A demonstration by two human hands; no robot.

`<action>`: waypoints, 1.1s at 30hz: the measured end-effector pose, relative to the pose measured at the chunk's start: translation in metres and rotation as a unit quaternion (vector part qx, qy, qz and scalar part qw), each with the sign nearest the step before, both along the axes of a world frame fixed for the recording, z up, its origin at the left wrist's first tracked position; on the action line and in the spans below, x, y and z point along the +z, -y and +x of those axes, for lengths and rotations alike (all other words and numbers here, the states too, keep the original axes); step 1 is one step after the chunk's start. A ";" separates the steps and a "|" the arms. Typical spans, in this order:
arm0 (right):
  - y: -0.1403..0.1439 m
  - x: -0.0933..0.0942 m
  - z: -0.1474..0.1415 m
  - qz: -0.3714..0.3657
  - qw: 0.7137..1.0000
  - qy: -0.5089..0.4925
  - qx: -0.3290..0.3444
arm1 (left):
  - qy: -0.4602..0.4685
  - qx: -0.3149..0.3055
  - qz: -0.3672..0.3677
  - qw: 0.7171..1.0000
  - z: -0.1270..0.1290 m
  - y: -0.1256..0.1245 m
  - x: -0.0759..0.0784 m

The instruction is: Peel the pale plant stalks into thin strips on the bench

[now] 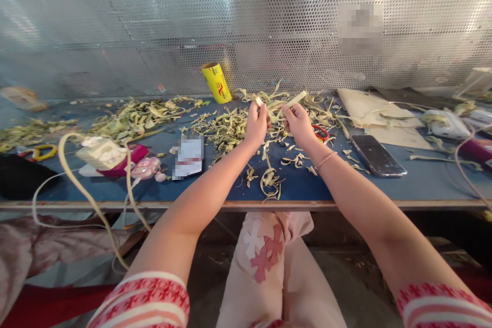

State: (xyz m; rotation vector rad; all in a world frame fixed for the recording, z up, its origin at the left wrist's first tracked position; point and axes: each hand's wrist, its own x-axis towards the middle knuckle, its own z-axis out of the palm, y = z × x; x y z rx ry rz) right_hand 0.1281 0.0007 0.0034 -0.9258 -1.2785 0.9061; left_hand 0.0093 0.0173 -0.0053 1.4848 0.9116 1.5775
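Holding a pale strip (295, 98) above the worktop (215, 189) at 12 o'clock, left hand (257, 124) and right hand (299, 122) keep fingers clamped on it. Risk: uneven pull may snap it into the scraps (225, 128).

You sit facing a shiny perforated metal wall panel (154, 20) catching bright glare. Below it runs a blue-topped workbench (384, 187); underneath, what looks like grey concrete floor (346, 271).
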 end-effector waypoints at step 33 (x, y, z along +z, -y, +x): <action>-0.010 -0.002 0.016 -0.085 0.991 0.101 0.016 | -0.145 -0.112 0.055 0.982 -0.005 0.002 0.002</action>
